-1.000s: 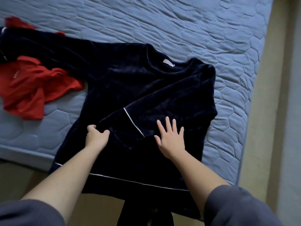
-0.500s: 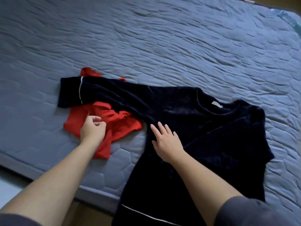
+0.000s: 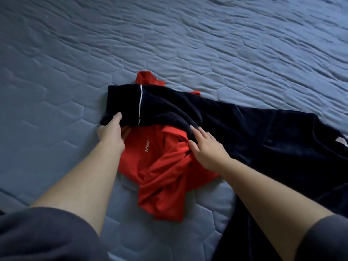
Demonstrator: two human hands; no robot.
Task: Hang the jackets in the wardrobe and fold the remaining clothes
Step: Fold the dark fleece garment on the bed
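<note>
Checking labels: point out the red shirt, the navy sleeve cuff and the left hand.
red shirt (image 3: pixel 165 166), head view, on its crumpled middle.
navy sleeve cuff (image 3: pixel 122 102), head view, on the flat fabric at the sleeve end.
left hand (image 3: pixel 111 132), head view, on the back of the hand.

2 garments on the quilted blue mattress (image 3: pixel 188 44)
A dark navy top (image 3: pixel 263 132) with white piping lies spread toward the mattress's right side, 1 sleeve stretched left over a crumpled red shirt (image 3: pixel 163 172) with white lettering, bunched near the mattress's front edge.
</note>
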